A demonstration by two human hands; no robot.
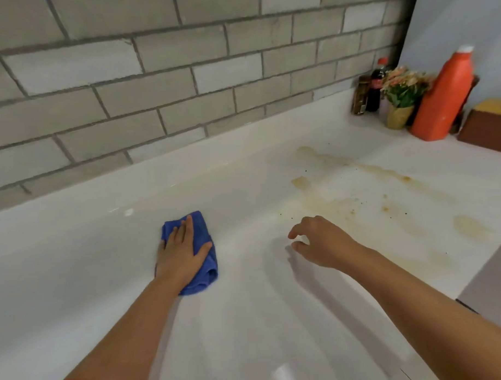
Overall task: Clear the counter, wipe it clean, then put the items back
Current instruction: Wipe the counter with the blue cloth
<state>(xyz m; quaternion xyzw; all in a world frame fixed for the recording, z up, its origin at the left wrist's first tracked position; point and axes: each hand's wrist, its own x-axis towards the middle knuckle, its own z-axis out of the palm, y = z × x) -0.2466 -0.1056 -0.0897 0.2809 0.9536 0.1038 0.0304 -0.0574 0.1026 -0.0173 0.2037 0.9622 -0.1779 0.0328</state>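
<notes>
We see a blue cloth [201, 227], bunched and folded, lying on the white table [248, 318] a little left of the middle, between the near side and the wall. Our left hand [182, 254] lies flat on top of it, fingers straight and thumb spread, pressing it down. The cloth shows past the fingertips and beside the thumb. Our right hand [322, 244] hovers over the table to the right of the cloth and apart from it, with fingers loosely curled and holding nothing. Beyond that hand, yellowish-brown stains [329, 204] with dark specks spread toward the right. Glossy white surface stretches left of the cloth and toward us. A grey brick wall [126, 80] runs along the far edge. In the far right corner stand an orange bottle [445, 97], a small potted plant [402, 96], a dark cola bottle [376, 86], a brown jar [359, 98] and a brown box [485, 130]. The table's right edge falls away beside our right forearm.
</notes>
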